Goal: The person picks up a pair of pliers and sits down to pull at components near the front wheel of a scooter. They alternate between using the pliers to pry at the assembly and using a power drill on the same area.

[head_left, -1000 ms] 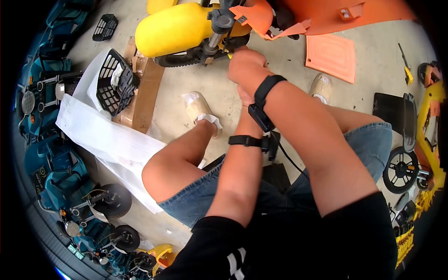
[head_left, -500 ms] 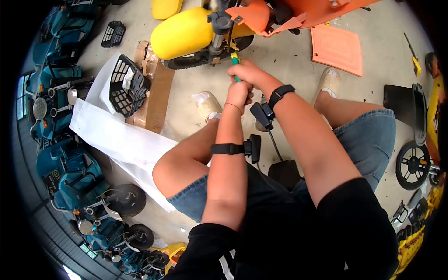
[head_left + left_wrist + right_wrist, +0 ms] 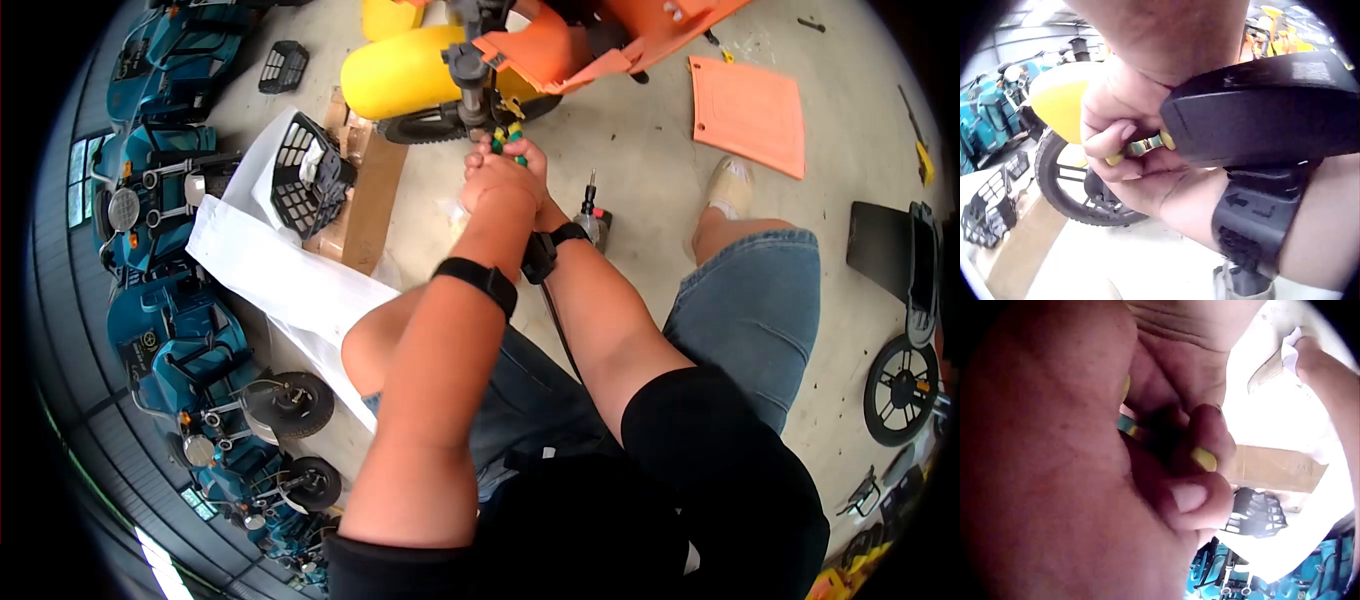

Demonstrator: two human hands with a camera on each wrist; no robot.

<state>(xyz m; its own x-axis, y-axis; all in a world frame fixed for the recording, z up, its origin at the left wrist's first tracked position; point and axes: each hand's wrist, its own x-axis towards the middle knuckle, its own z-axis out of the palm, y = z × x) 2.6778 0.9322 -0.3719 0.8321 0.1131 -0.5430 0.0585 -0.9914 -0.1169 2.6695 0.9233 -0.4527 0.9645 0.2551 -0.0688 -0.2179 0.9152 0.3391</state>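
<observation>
Both hands meet just below the front fork [image 3: 471, 100] of a vehicle with a yellow fender [image 3: 405, 72]. A slim hand tool [image 3: 1147, 145] with green-and-yellow grips sits between them, its two yellow-and-green ends poking out beyond the fingers in the head view. My left hand [image 3: 497, 185] lies across the right and curls its fingers around the tool. From beneath, my right hand [image 3: 537, 163] grips it too; a yellow end shows between its fingers in the right wrist view. The tool's working end is hidden by the hands.
A power drill [image 3: 594, 225] is on the floor by the right wrist. Left lie a long cardboard box [image 3: 377, 215], a black basket [image 3: 300, 180] and white foam sheet [image 3: 290, 270]. An orange panel [image 3: 750, 115] lies to the right. Teal vehicles [image 3: 165, 230] line the far left.
Both hands have drawn back from the fork with the tool. The left hand has moved forward over the right, and the tool has turned. The head view has shifted, showing the drill more clearly.
</observation>
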